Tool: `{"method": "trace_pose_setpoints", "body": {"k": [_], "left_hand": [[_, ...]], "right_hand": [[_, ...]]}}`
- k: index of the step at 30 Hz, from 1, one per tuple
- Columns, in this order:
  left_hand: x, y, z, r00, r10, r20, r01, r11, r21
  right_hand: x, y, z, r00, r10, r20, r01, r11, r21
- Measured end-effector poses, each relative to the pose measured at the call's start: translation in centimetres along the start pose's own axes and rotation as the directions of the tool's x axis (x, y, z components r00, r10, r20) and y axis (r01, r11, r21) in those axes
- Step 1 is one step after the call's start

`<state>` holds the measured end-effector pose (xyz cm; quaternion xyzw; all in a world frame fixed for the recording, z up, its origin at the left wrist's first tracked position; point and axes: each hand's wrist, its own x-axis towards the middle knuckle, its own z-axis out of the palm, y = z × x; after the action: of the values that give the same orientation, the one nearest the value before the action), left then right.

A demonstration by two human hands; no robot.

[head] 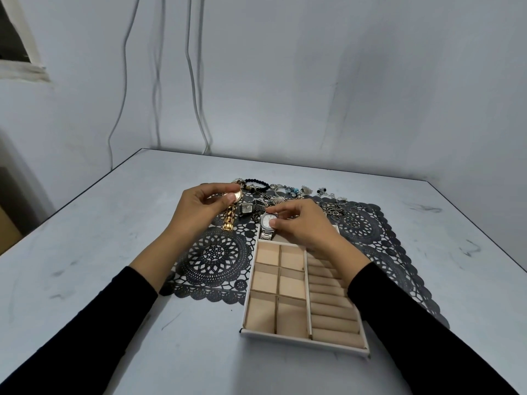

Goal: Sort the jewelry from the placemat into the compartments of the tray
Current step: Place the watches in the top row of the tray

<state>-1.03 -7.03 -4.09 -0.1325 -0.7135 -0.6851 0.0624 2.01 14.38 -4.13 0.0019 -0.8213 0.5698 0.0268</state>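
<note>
Head view, items and hazards. Left hand (199, 205): fingers pinched on gold watch (231, 212), its band dangling above the black placemat (216, 260). Right hand (299, 223): fingertips clamped on silver watch (267, 223) at the tray's far edge. Tray (302, 339): every visible compartment bare. Remaining jewelry (285, 192): heaped along the placemat's far side, chains tangled. Risks, as judged: a swinging band may snag the heap or the lace cutouts; with both hands loaded, either light pinch may slip.

Bare room: plain table (114, 223), loose wall cables (194, 81).
</note>
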Motion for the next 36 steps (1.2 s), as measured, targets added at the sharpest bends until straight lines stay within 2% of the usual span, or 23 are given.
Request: {"method": "trace_pose_setpoints", "body": {"k": [6, 10, 31, 36], "left_hand": [[-0.1, 0.2, 0.1, 1.000, -0.004, -0.001, 0.004, 1.000, 0.020], [-0.2, 0.2, 0.2, 1.000, -0.001, 0.002, 0.001, 1.000, 0.029], [-0.5, 0.4, 0.6, 1.000, 0.008, 0.025, -0.009, 1.000, 0.029], [-0.8, 0.8, 0.9, 0.999, 0.016, 0.030, -0.017, 1.000, 0.016]], "right_hand": [[-0.3, -0.5, 0.0, 0.995, -0.088, -0.049, 0.075, 0.972, -0.223], [-0.1, -0.6, -0.3, 0.996, -0.090, -0.028, 0.076, 0.943, -0.323], [-0.4, -0.4, -0.9, 0.993, -0.117, 0.011, 0.114, 0.928, -0.354], [-1.7, -0.3, -3.6, 0.989, -0.143, -0.030, 0.128, 0.947, -0.294]]}}
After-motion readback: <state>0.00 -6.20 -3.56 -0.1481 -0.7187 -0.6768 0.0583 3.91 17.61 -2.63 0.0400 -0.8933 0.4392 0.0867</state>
